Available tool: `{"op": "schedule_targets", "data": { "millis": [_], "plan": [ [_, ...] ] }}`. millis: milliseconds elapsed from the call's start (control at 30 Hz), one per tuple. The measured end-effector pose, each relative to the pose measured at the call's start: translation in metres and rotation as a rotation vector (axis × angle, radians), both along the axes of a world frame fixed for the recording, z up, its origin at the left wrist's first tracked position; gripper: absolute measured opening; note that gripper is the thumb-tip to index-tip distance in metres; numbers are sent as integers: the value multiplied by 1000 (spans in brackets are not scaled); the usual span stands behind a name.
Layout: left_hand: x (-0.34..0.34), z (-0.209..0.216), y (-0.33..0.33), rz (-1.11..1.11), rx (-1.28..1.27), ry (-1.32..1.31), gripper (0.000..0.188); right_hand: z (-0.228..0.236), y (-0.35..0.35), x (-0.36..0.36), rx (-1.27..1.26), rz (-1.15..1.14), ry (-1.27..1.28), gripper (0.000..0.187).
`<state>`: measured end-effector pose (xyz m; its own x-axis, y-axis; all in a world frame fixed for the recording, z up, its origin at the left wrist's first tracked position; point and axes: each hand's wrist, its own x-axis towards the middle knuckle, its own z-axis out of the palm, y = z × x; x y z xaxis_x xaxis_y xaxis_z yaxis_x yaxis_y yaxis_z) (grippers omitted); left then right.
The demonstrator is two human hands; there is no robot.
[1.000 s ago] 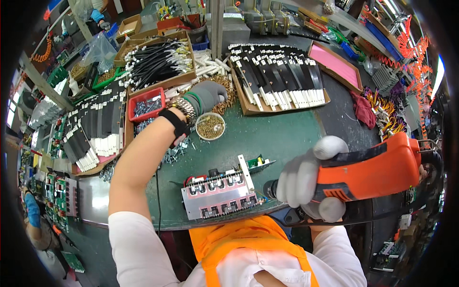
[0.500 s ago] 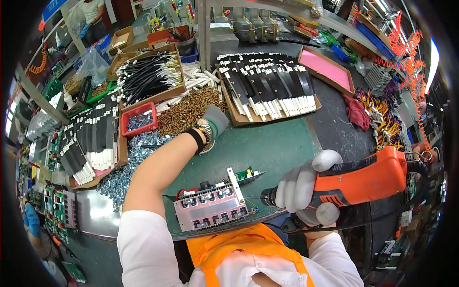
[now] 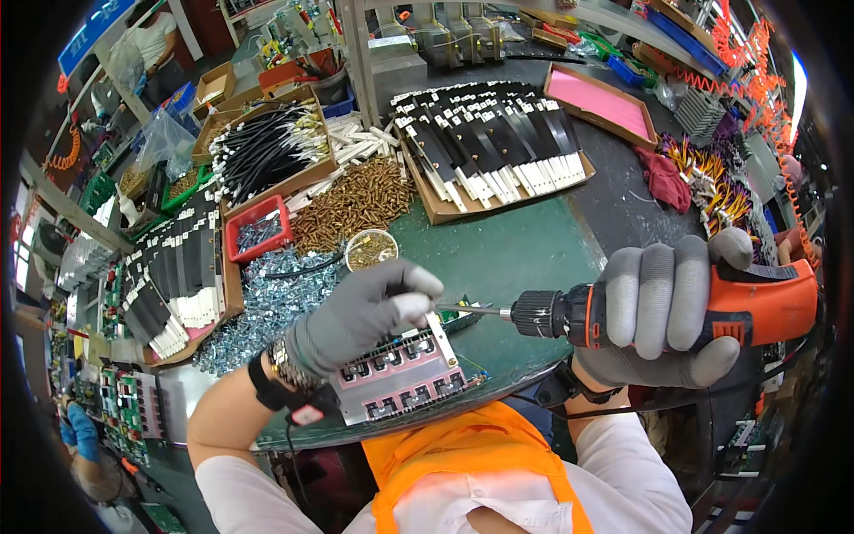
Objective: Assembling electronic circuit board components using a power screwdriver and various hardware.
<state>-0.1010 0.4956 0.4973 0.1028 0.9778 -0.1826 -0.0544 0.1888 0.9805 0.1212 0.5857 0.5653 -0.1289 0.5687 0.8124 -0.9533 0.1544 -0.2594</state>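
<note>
My right hand, in a grey glove with pale fingertips, grips an orange and black electric drill. Its long thin bit points left. At the bit's tip, thumb and fingers of my gloved left hand are pinched together; whatever they hold is too small to make out. Just below lies a circuit board assembly with a metal plate and rows of black components. A white bar stands across its right end. Behind my left hand is a small round tub of small brass-coloured parts.
Brass-coloured pieces and silvery hardware lie heaped at the left, beside a red tray. Cardboard boxes hold black-and-white strips and black cables. A pink-lined tray and red cloth lie at the right.
My left hand has come back from the small tub by the brass pile to the drill bit's tip. The drill has risen, moved right and turned more level in my right hand.
</note>
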Motion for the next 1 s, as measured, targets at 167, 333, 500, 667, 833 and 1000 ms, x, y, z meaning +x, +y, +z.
{"op": "schedule_targets", "data": {
  "millis": [167,333,500,667,833,1000],
  "plan": [
    [12,-10,-27,102,-48,-207,21,-3,-5,-5,37,69,4,57],
    [15,-14,-33,108,-52,-242,19,-5,-10,-7,48,88,-8,55],
    [18,-14,-38,60,-39,-292,18,-5,-12,-5,27,114,-9,55],
    [20,-18,-40,54,-52,-249,20,-9,-11,-8,4,111,-11,56],
    [20,-21,-45,57,-131,-423,35,-8,-7,-10,-56,176,9,60],
    [9,-32,-29,71,364,214,50,-20,2,-9,-66,238,-170,59]
  ]
}}
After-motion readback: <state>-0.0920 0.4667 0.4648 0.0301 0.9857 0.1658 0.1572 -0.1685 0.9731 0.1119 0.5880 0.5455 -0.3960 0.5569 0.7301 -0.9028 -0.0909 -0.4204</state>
